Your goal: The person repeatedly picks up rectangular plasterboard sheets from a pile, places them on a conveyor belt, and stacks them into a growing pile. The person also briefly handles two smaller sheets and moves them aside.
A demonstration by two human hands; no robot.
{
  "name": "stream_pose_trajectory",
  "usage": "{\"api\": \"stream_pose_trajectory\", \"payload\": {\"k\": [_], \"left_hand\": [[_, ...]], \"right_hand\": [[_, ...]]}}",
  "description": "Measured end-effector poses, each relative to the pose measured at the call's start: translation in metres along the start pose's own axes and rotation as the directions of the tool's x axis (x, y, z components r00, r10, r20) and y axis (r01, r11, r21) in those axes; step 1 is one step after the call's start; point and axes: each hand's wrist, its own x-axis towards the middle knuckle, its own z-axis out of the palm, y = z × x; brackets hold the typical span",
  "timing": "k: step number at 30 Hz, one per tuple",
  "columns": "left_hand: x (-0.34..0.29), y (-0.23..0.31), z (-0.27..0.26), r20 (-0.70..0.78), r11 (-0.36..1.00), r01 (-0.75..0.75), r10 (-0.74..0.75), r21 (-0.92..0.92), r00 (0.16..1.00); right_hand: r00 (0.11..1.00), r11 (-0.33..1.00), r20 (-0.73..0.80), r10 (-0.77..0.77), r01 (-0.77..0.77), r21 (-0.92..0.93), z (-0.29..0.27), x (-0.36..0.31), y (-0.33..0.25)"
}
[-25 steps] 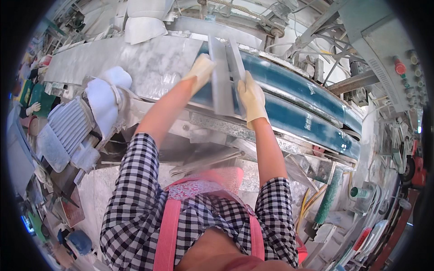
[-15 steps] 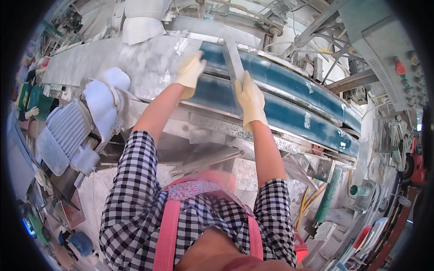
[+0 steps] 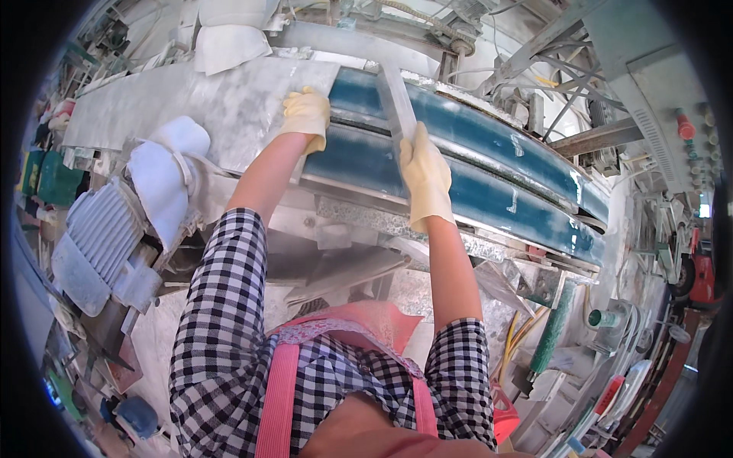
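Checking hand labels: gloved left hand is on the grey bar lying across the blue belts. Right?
No, wrong hand: the head view shows the gloved right hand on the grey bar lying across the blue belts.

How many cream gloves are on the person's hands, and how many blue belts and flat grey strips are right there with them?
Cream gloves: 2
Blue belts: 2
Flat grey strip: 1
Total: 5
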Motion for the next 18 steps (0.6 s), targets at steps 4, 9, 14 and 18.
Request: {"api": "stream_pose_trajectory", "payload": {"k": [4, 9, 14, 18], "left_hand": [[-0.010, -0.033, -0.047, -0.017, 0.886, -0.448, 0.453, 0.117, 0.891], [-0.024, -0.053, -0.076, -0.048, 0.612, -0.356, 0.461, -0.706, 0.886], [-0.061, 0.023, -0.007, 0.062, 0.261, -0.057, 0.428, -0.964, 0.902], [-0.083, 0.056, 0.009, 0.076, 0.077, 0.046, 0.456, -0.996, 0.887]], "right_hand": [[0.999, 0.997, -0.024, -0.026, 0.028, 0.068, -0.001, 0.004, 0.009], [0.998, 0.994, -0.054, -0.032, 0.037, 0.107, -0.003, 0.003, 0.014], [0.995, 0.987, -0.078, -0.063, 0.073, 0.145, -0.005, 0.001, 0.014], [0.993, 0.987, -0.066, -0.100, 0.108, 0.119, -0.007, 0.000, 0.016]]}}
